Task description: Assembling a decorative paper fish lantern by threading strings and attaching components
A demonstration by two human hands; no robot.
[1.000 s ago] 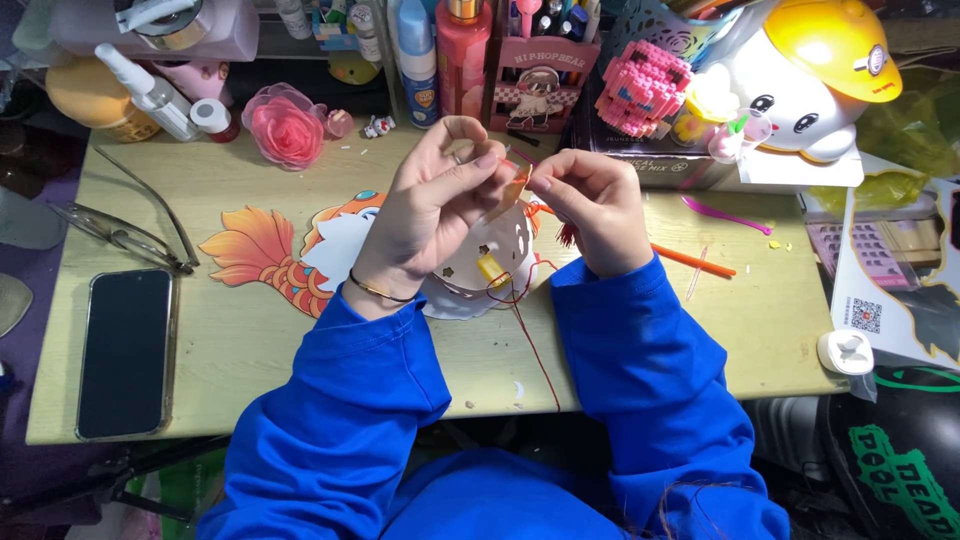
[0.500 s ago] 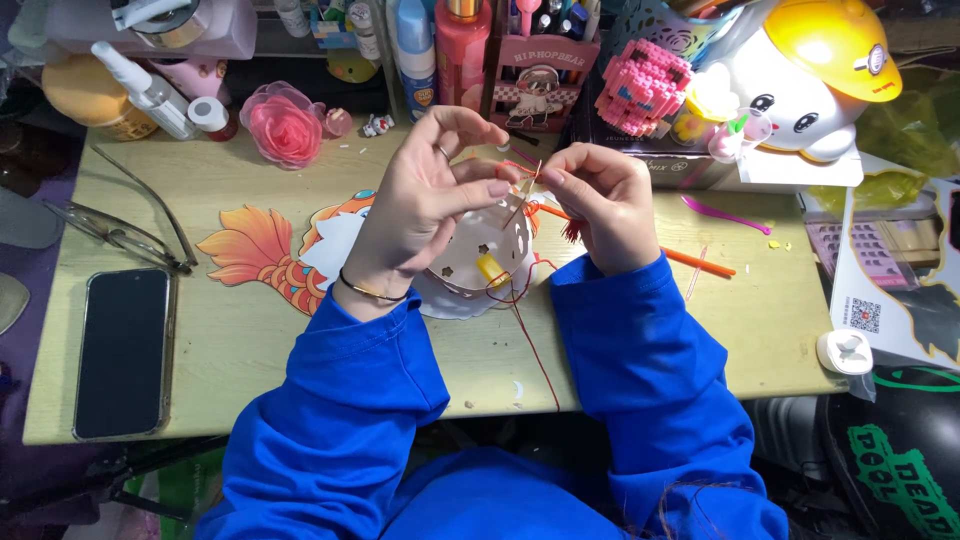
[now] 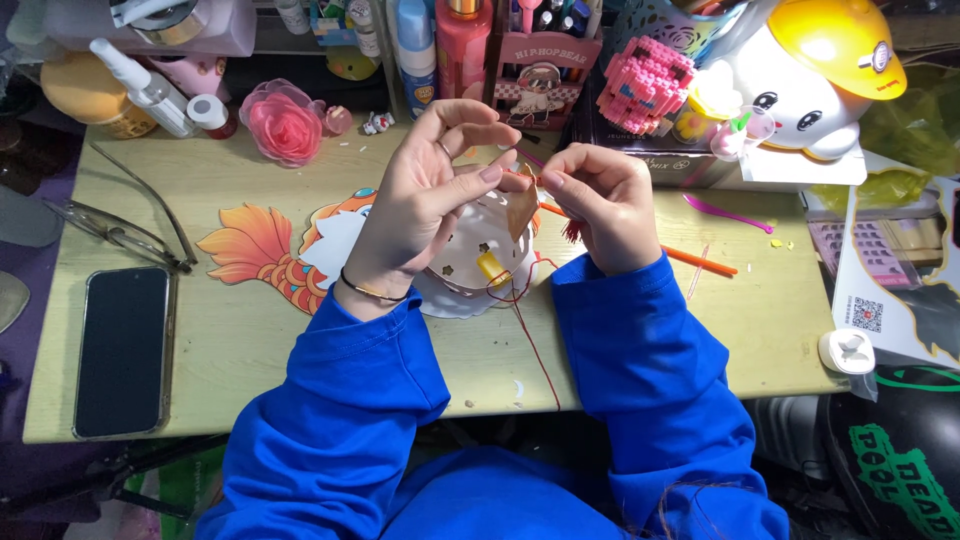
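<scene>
My left hand point(image 3: 425, 200) and my right hand point(image 3: 600, 205) meet over a white paper lantern shell point(image 3: 480, 270) with star cut-outs and a small yellow piece inside. The left thumb and forefinger pinch a small brown-orange paper piece point(image 3: 522, 207) at the lantern's top. The right hand's fingers are closed on a thin red string point(image 3: 530, 330) with a red tassel under the hand; the string runs down to the table's near edge. An orange goldfish paper cut-out point(image 3: 265, 250) lies beneath the lantern. Both arms wear blue sleeves.
A black phone point(image 3: 122, 350) and a pair of glasses point(image 3: 120, 230) lie at the left. An orange stick point(image 3: 695, 260) and a pink spoon point(image 3: 725, 212) lie at the right. Bottles, a pink flower point(image 3: 285, 125) and a white lamp figure point(image 3: 810, 80) crowd the back.
My left hand has opened its upper fingers and lifted slightly, now pinching the brown-orange piece. The right hand has shifted a little toward it with the string.
</scene>
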